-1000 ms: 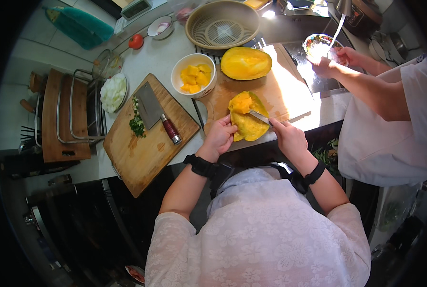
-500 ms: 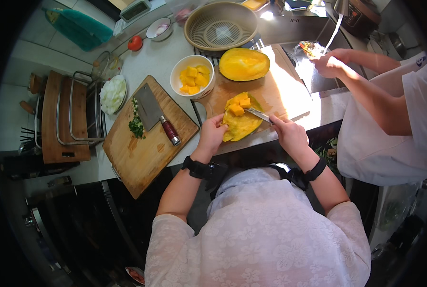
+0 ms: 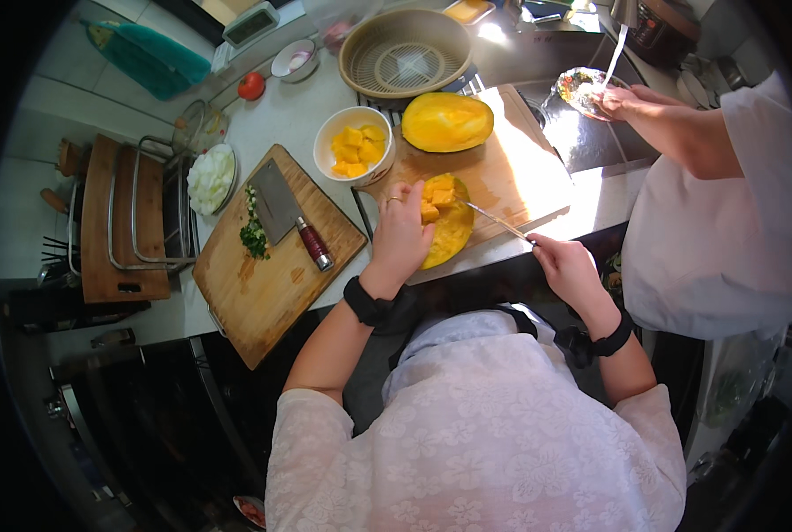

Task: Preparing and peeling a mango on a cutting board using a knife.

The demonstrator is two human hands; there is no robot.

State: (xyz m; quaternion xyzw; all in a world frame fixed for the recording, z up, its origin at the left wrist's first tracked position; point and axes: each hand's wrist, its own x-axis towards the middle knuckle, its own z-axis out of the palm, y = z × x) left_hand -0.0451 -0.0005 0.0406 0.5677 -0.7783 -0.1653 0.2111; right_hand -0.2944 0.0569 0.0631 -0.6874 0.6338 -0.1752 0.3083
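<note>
A hollowed half of mango (image 3: 452, 232), yellow inside with a green skin edge, lies at the near edge of a wooden board (image 3: 520, 168). Cut mango cubes (image 3: 437, 195) sit on its flesh. My left hand (image 3: 401, 232) is curled over its left side, fingertips against the cubes, hiding part of it. In my right hand (image 3: 569, 269) is a slim metal utensil (image 3: 500, 220), its tip at the mango's right edge; its exact kind is unclear. Beyond lie another mango half (image 3: 447, 122) and a white bowl (image 3: 325, 149) of mango cubes.
On the left, a chopping board (image 3: 276, 301) holds a cleaver (image 3: 278, 202) and chopped greens (image 3: 254, 235). Beside it stand white chopped pieces (image 3: 210, 180) in a bowl. A colander (image 3: 360, 75) is behind. At right, another person's hands (image 3: 622, 102) hold a dish under the sink tap.
My left hand has moved forward over the mango half and its cubes. My right hand has drawn back to the right and nearer with the utensil. The other person's dish has tilted into view.
</note>
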